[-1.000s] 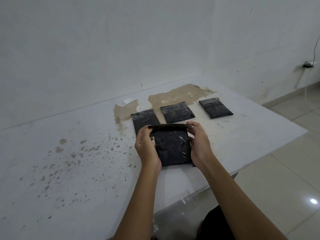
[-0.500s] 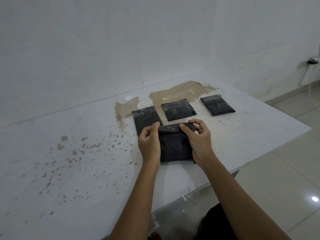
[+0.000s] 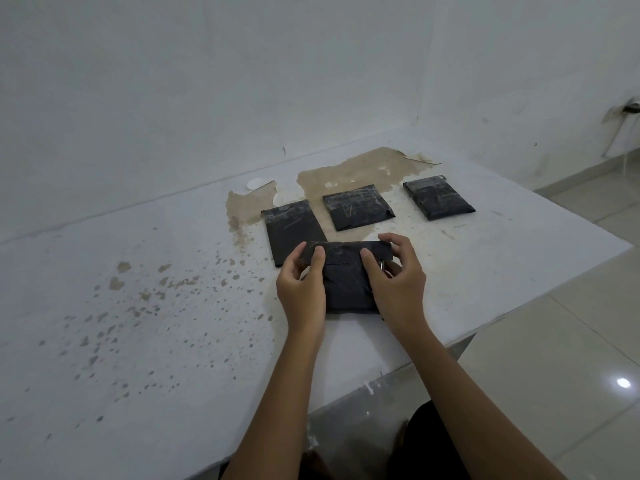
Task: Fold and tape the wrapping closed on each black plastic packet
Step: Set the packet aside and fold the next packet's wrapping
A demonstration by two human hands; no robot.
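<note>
A black plastic packet (image 3: 346, 282) lies flat on the white table (image 3: 156, 306) near its front edge. Its top flap (image 3: 343, 252) is folded down toward me. My left hand (image 3: 303, 289) holds the packet's left side, thumb pressing on the flap. My right hand (image 3: 394, 282) holds the right side, thumb on the flap and fingers curled at the flap's right end. Three more black packets lie behind: one (image 3: 292, 226) partly under the held packet, one (image 3: 356, 209) in the middle, one (image 3: 438, 197) at the right. No tape roll is visible.
The tabletop has a brown peeled patch (image 3: 363, 168) at the back and brown speckles (image 3: 138, 306) to the left. White walls stand close behind and to the right. The table's right edge drops to a tiled floor (image 3: 571, 341).
The packet was lifted and tilted toward me; now it lies flat on the table with the top flap folded down and both thumbs pressing on it.
</note>
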